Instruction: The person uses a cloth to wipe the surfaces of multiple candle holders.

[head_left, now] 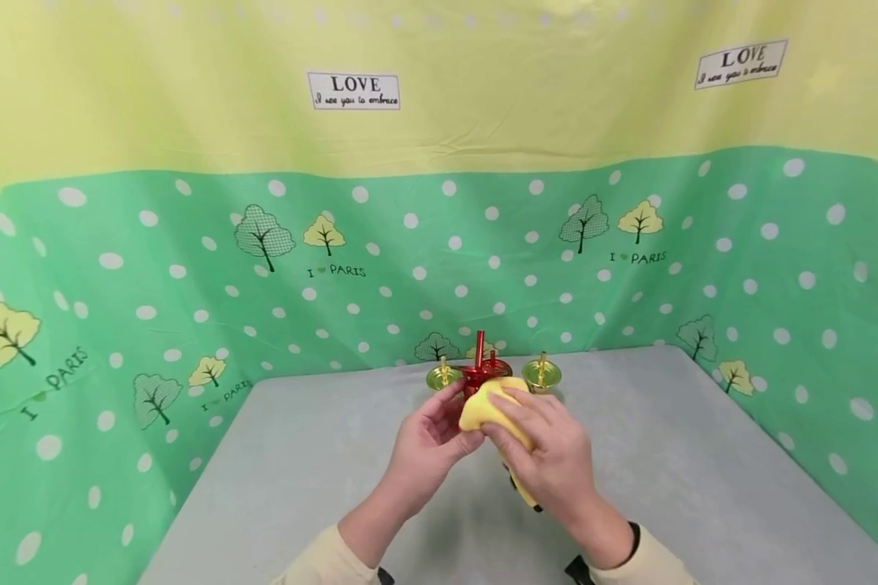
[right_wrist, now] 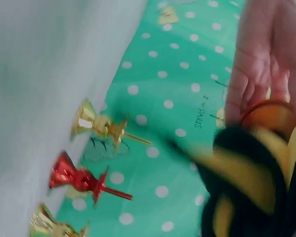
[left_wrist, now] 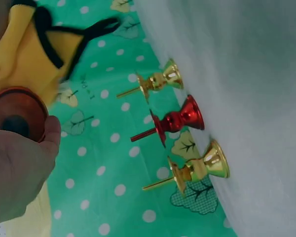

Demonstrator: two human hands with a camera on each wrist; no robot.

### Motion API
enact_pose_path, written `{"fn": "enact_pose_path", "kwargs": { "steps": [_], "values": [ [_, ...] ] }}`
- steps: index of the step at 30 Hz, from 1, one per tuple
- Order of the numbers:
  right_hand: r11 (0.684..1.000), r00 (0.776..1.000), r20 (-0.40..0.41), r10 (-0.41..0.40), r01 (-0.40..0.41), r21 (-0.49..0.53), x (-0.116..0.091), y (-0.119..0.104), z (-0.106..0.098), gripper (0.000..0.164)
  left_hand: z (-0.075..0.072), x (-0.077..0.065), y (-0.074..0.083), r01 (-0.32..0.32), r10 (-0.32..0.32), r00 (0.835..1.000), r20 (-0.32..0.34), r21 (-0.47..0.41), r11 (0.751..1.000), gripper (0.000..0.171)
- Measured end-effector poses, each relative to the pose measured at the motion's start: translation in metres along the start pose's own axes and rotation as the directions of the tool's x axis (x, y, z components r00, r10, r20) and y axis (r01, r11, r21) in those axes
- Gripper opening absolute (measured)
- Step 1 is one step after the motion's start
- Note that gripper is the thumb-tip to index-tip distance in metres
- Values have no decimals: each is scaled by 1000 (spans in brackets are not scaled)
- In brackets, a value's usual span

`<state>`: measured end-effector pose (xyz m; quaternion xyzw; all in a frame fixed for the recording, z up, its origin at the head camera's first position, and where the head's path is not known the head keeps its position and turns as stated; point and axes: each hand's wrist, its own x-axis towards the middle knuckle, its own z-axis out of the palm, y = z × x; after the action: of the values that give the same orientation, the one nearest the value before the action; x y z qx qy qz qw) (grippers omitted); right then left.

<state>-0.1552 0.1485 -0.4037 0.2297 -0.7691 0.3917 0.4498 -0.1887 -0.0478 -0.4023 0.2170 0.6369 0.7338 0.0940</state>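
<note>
My left hand (head_left: 426, 443) holds a red metallic candle holder (head_left: 480, 351) with its thin spike pointing up. In the left wrist view the round underside of its base (left_wrist: 32, 106) shows beside the fingers. With my right hand (head_left: 556, 447) I grip a yellow cloth (head_left: 492, 404) with black trim, pressed against the side of the held candle holder. The cloth hides much of its body. A loose end of the cloth hangs below the right hand and looks blurred in the right wrist view.
Behind the hands, a second red candle holder (left_wrist: 175, 121) stands between two gold candle holders (left_wrist: 160, 80) (left_wrist: 200, 168) in a row near the back of the grey tabletop (head_left: 300, 455). A green and yellow printed curtain (head_left: 380, 236) hangs behind and along both sides.
</note>
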Motion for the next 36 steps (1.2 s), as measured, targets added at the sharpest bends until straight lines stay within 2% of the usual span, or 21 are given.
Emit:
{"fn": "enact_pose_path", "kwargs": {
  "steps": [1,2,4,6,8,9,11,13,14,16,18,20,21,23,26,28,30,31,33,35,36],
  "values": [
    [995,996,-41,-84,81,-55,0,0,2,33,0,0,-1,-2,2,1000,3,8,1000,74],
    [991,991,-66,-114,108,-81,-1,1,3,32,0,-1,-1,-3,3,1000,6,6,1000,74],
    [1000,998,-58,19,-18,15,0,1,4,27,0,-3,-1,-16,16,1000,14,-10,1000,74],
    [972,979,-41,197,-190,134,0,0,3,25,0,-5,0,-25,25,1000,7,-32,999,73],
    [965,973,-31,229,-223,135,0,-1,2,27,1,-5,1,-30,30,1000,-3,-27,999,74],
    [977,982,-37,187,-182,108,1,-3,2,26,2,-4,1,-37,37,999,-2,-16,999,74],
    [1000,996,-87,-9,10,1,2,-3,3,30,2,-2,1,-29,29,1000,7,-8,1000,74],
    [990,984,-128,-126,117,-76,3,-1,4,33,2,-2,2,-18,18,1000,25,-11,1000,75],
    [997,989,-122,-79,75,-36,3,0,4,31,1,-3,2,-15,16,999,37,-21,1000,74],
    [988,989,-77,127,-119,100,3,1,3,26,0,-4,4,-22,24,998,58,-33,999,71],
    [915,937,-5,349,-340,217,2,0,1,26,0,-5,5,-30,31,997,70,-22,999,68],
    [836,873,49,485,-480,265,0,-1,0,28,2,-4,6,-57,55,996,75,25,998,66],
    [838,873,48,486,-481,256,-1,-2,1,29,4,-4,6,-73,69,995,70,57,996,65],
    [887,909,-5,417,-406,220,-4,-2,3,32,8,-4,5,-85,81,996,42,110,990,64],
    [984,975,-146,166,-154,87,-4,-2,7,29,14,-4,4,-116,117,993,8,169,979,63],
    [1000,977,-211,-23,20,-15,-2,-2,9,31,17,-5,5,-125,130,991,-19,181,976,63],
    [991,964,-231,-130,121,-53,1,-1,10,35,18,-6,7,-129,137,990,-38,164,978,65],
    [993,966,-228,-119,114,-35,2,-1,9,34,18,-6,9,-125,133,990,-49,142,982,66],
    [996,980,-198,19,-2,86,4,-1,7,27,18,-6,11,-111,116,992,-55,90,990,66],
    [975,973,-169,158,-128,180,4,-1,4,27,17,-6,13,-100,101,994,-35,35,994,65],
    [974,971,-164,173,-144,175,4,-1,4,28,17,-6,14,-93,94,995,-24,18,995,65]
  ]
}}
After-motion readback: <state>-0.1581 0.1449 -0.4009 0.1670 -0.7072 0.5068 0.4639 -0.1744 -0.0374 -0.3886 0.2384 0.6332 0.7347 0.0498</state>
